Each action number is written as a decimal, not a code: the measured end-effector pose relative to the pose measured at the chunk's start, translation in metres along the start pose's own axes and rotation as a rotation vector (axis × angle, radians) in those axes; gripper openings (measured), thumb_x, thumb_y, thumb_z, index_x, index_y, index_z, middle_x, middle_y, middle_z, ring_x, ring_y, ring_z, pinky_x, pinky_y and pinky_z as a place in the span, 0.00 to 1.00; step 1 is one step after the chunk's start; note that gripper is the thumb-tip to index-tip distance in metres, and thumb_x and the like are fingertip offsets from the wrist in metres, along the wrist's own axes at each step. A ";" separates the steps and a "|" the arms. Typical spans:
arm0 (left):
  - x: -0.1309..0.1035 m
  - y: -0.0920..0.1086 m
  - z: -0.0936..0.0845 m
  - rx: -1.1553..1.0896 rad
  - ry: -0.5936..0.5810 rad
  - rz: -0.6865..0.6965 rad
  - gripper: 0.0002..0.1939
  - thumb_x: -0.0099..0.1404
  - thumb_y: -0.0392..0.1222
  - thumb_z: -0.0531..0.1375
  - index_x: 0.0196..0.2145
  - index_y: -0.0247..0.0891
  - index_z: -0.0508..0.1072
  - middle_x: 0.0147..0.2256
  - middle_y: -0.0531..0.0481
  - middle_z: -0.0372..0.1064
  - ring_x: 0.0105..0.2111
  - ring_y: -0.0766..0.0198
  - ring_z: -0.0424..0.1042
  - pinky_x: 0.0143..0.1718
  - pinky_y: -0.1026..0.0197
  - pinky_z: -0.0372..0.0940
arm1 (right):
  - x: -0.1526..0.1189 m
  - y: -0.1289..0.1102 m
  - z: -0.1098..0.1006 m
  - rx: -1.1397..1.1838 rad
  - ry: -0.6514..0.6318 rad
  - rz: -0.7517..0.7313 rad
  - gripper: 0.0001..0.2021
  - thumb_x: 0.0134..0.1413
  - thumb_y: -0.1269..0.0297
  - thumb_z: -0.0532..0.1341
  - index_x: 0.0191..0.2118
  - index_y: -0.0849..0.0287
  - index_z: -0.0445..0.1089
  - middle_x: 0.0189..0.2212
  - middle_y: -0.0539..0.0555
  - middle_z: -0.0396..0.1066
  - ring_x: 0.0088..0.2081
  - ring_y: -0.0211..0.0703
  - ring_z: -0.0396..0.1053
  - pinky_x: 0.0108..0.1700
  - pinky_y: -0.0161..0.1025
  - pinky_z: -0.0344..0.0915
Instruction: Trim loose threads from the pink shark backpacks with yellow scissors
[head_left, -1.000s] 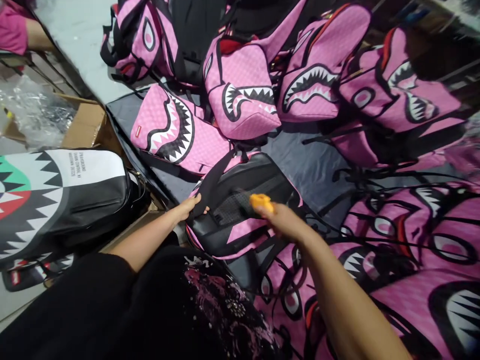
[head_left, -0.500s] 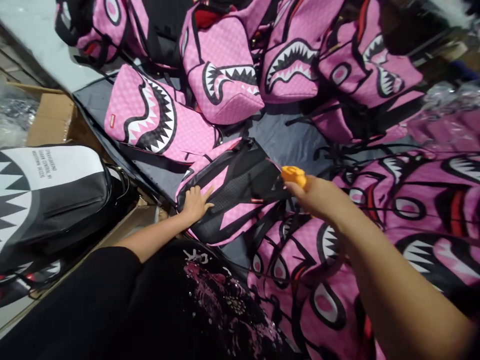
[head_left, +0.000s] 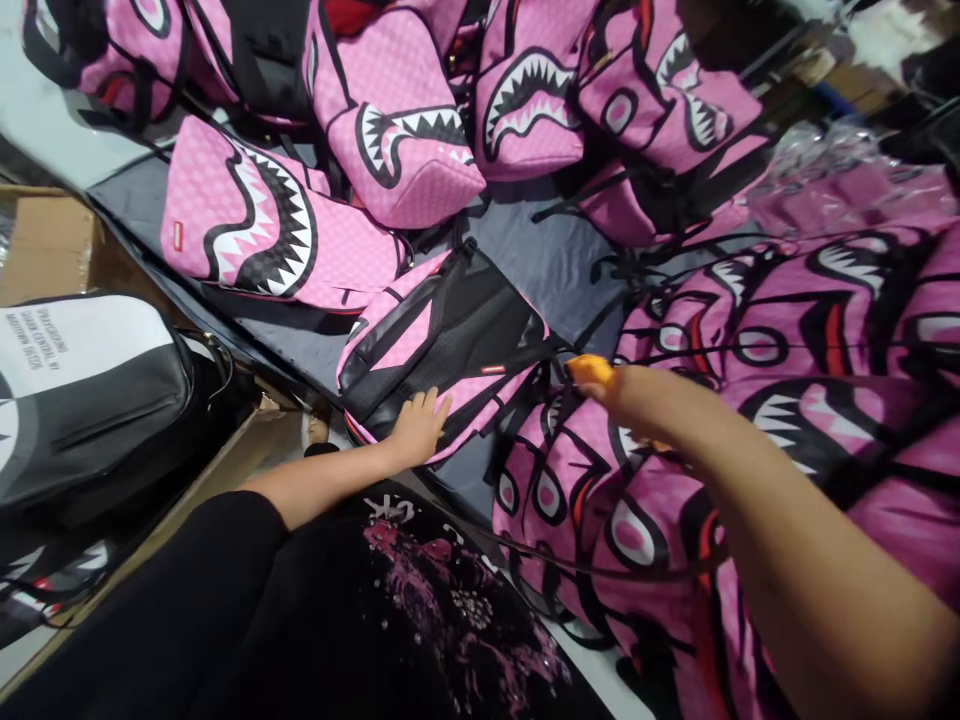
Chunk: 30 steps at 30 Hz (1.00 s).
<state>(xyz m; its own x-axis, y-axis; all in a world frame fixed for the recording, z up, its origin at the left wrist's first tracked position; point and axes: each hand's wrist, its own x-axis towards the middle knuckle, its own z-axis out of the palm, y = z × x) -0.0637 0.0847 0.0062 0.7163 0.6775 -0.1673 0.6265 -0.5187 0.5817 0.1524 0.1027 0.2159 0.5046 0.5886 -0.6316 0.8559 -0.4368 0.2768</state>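
Observation:
A pink and black backpack (head_left: 450,350) lies with its strap side up on a dark grey sheet in front of me. My left hand (head_left: 420,430) rests on its near edge, fingers stretched over the black padding and a pink panel. At the bag's right end, my right hand (head_left: 626,388) is closed around a small orange object (head_left: 591,369), whose kind I cannot make out. Black strap ends run close to that hand. Just beyond, another pink backpack (head_left: 352,255) lies with its shark-mouth print facing up.
Several pink shark-print backpacks (head_left: 409,110) line the far side. More are piled at the right (head_left: 757,345), beside plastic-wrapped pink items (head_left: 847,190). On the left stand a black and white backpack (head_left: 97,400) and a cardboard box (head_left: 49,240). The grey sheet (head_left: 555,260) shows between bags.
My left hand has slid right and nearer along the backpack. My right hand keeps hold of the orange object by the bag's right end. The view has shifted right.

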 end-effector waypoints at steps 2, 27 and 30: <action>0.009 -0.011 -0.004 -0.282 0.049 -0.081 0.26 0.68 0.40 0.54 0.63 0.38 0.62 0.61 0.38 0.62 0.57 0.49 0.64 0.56 0.49 0.61 | -0.018 0.008 0.012 0.176 0.032 0.059 0.17 0.65 0.55 0.54 0.38 0.66 0.69 0.21 0.58 0.68 0.23 0.44 0.68 0.28 0.39 0.62; 0.170 -0.088 -0.077 -0.327 0.326 -0.126 0.30 0.57 0.28 0.61 0.58 0.36 0.65 0.52 0.40 0.63 0.51 0.56 0.67 0.54 0.55 0.63 | 0.044 -0.103 0.104 0.670 0.168 -0.073 0.21 0.66 0.52 0.52 0.52 0.63 0.68 0.41 0.63 0.76 0.45 0.53 0.74 0.39 0.38 0.64; 0.178 -0.099 -0.068 -0.277 0.296 -0.074 0.25 0.59 0.28 0.60 0.55 0.39 0.68 0.48 0.44 0.62 0.45 0.61 0.68 0.49 0.59 0.65 | 0.062 -0.110 0.108 0.686 0.149 -0.079 0.21 0.66 0.52 0.51 0.50 0.63 0.68 0.40 0.63 0.77 0.43 0.52 0.75 0.39 0.37 0.64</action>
<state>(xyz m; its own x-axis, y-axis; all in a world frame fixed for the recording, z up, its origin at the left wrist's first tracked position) -0.0193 0.2919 -0.0270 0.5281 0.8492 -0.0040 0.5377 -0.3307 0.7756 0.0768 0.1138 0.0684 0.4959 0.7014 -0.5119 0.6508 -0.6905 -0.3156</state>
